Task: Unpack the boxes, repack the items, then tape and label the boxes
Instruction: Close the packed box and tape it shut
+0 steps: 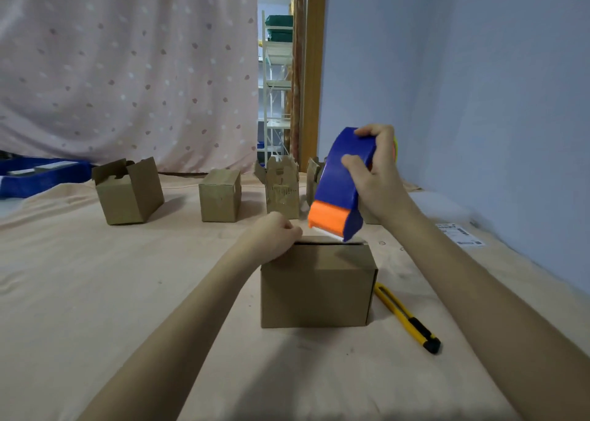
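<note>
Peach-coloured cloth covers the tabletop (95, 293), which runs up to a pale blue wall on the right and a pink spotted curtain (127, 69) at the back; between them a doorway shows white shelving (276, 85) with green items on top.

Near the middle of the tabletop stands a closed cardboard box (316, 286), upright, its plain front toward the camera. The left hand (274, 238) rests on the box's top left edge with its fingers curled under; whether they pinch a tape end or just press the flap cannot be told. The right hand (375, 178) grips a blue tape dispenser (343, 181), thumb on its near face and fingers wrapped over the top. The dispenser is tilted, its orange nose down and touching the far top edge of the box, where a short pale strip of tape shows.

Just right of the box lies a yellow and black utility knife (407, 317), apart from it and angled toward the near right. Farther right, by the wall, lies a white printed label sheet (459, 234).

Along the back stands a row of cardboard boxes: an open box (129, 194) with raised flaps at the left, a closed small box (220, 195) beside it, then a torn open box (282, 187), and another one partly hidden behind the dispenser. At far left a blue bin (41, 174) holds some flat pale items.
</note>
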A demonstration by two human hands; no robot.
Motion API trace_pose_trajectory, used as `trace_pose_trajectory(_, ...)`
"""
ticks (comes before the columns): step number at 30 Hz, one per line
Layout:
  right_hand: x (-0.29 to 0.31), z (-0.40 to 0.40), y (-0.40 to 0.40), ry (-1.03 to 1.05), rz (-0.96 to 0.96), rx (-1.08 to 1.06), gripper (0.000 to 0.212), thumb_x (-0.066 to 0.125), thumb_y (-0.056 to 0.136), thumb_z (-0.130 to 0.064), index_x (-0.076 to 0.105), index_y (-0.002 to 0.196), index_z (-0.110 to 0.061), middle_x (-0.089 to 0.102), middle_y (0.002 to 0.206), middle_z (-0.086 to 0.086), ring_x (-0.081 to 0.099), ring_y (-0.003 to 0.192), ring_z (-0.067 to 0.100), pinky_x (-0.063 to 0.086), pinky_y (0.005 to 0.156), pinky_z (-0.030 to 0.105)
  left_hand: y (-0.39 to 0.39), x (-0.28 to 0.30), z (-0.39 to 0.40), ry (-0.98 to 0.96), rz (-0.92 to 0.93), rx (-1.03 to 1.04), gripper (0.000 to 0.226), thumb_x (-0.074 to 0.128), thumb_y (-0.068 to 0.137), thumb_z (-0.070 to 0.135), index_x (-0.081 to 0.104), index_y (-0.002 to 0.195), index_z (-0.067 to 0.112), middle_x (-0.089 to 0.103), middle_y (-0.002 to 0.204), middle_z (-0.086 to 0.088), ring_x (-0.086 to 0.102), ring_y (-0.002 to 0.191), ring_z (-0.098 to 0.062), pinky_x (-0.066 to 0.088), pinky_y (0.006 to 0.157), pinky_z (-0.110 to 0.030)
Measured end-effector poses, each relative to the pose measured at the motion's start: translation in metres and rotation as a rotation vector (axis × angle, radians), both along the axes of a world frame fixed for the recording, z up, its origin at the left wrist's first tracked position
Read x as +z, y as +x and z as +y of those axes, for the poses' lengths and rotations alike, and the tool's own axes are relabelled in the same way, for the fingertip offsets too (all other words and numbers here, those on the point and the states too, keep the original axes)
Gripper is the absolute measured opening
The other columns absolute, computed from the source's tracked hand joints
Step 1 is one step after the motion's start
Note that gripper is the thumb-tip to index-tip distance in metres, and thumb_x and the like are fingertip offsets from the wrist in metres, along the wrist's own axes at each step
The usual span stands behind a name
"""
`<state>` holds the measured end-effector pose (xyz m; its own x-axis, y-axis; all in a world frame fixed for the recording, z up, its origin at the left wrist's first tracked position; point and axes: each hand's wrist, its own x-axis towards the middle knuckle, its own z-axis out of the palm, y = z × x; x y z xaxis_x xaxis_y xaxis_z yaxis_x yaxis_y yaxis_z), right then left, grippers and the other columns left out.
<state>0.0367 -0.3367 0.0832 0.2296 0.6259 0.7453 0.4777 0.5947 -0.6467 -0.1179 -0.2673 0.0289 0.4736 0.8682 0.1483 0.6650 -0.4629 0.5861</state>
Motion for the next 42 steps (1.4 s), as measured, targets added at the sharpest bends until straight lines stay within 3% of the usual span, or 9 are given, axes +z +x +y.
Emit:
trace_pose_trajectory(4,-0.003,0.006,-0.013,0.105,0.395,-0.009,0.029,0.055,0.080,-0.022,0.035,0.100,-0.031,0.045,0.115,0.003,0.055,0.095,0.020,0.053,0.071,0.034,-0.001,0.004,0.003,0.377,0.365,-0.031,0.025,0.051,0.092,0.028,0.071,0.090,0.012,0.064,0.091,-0.004,0.051,0.086,-0.019,0.037,0.060,-0.027)
trace_pose_trajectory(9,-0.017,0.013,-0.026,0.152,0.621,-0.182,0.032,0.056,0.092,-0.011,0.034,0.112,-0.019,0.049,0.113,0.004,0.056,0.085,0.010,0.044,0.053,0.007,-0.009,-0.022,0.010,0.192,-0.051,-0.081,0.011,0.059,0.092,0.019,0.065,0.100,0.016,0.054,0.086,0.006,0.052,0.079,-0.012,0.037,0.059,-0.014)
trace_pose_trajectory(14,-0.025,0.024,-0.043,0.187,0.798,-0.173,0.033,0.056,0.091,-0.004,0.034,0.113,-0.015,0.046,0.101,-0.005,0.057,0.083,0.009,0.047,0.056,0.012,-0.001,-0.039,-0.004,0.293,-0.252,0.025,0.017,0.060,0.088,0.007,0.060,0.104,0.014,0.053,0.086,0.003,0.048,0.074,-0.011,0.038,0.060,-0.016)
trace_pose_trajectory(16,-0.028,0.026,-0.048,0.196,0.842,-0.184,0.032,0.055,0.090,-0.003,0.034,0.113,-0.015,0.046,0.100,-0.006,0.057,0.081,0.008,0.048,0.058,0.013,0.002,-0.036,-0.007,0.110,-0.364,0.054,0.019,0.050,0.094,0.009,0.056,0.112,0.013,0.056,0.086,0.001,0.051,0.072,-0.011,0.040,0.060,-0.016)
trace_pose_trajectory(19,-0.032,0.026,-0.054,0.223,0.887,-0.203,0.033,0.054,0.090,-0.001,0.034,0.113,-0.014,0.046,0.099,-0.008,0.057,0.076,0.005,0.048,0.058,0.014,0.003,-0.022,-0.006,-0.331,-0.598,0.127,0.022,0.031,0.100,0.015,0.048,0.112,0.006,0.062,0.079,-0.007,0.054,0.059,-0.017,0.042,0.054,-0.024)
trace_pose_trajectory(24,-0.040,0.028,-0.059,0.243,0.929,-0.253,0.040,0.054,0.090,0.000,0.031,0.123,-0.007,0.045,0.108,-0.003,0.058,0.075,0.002,0.045,0.053,0.010,0.001,0.004,-0.010,-0.599,-0.701,0.146,0.058,0.014,0.102,0.045,0.053,0.095,0.004,0.063,0.069,-0.011,0.048,0.042,-0.016,0.031,0.041,-0.022)
trace_pose_trajectory(28,-0.048,0.032,-0.063,0.207,0.926,-0.282,0.050,0.058,0.089,-0.003,0.028,0.129,-0.007,0.042,0.128,0.015,0.058,0.090,0.014,0.047,0.053,0.009,0.004,0.006,-0.016,-0.593,-0.765,0.182,0.053,0.022,0.102,0.047,0.058,0.080,0.015,0.065,0.054,0.002,0.038,0.053,-0.012,0.028,0.050,-0.022)
trace_pose_trajectory(34,-0.055,0.035,-0.069,0.200,0.898,-0.286,0.052,0.060,0.089,-0.003,0.027,0.129,-0.008,0.038,0.131,0.014,0.057,0.101,0.021,0.049,0.056,0.011,0.011,0.000,-0.015,-0.448,-0.877,0.313,0.032,0.038,0.103,0.027,0.049,0.074,0.018,0.053,0.072,0.001,0.039,0.062,-0.010,0.033,0.065,-0.026)
trace_pose_trajectory(42,-0.059,0.035,-0.071,0.195,0.863,-0.285,0.062,0.067,0.084,-0.003,0.026,0.131,-0.010,0.035,0.127,0.004,0.056,0.097,0.015,0.051,0.057,0.013,0.017,-0.013,-0.012,-0.272,-0.837,0.324,0.032,0.039,0.099,0.008,0.046,0.068,0.015,0.044,0.063,-0.002,0.033,0.057,-0.012,0.026,0.054,-0.023)
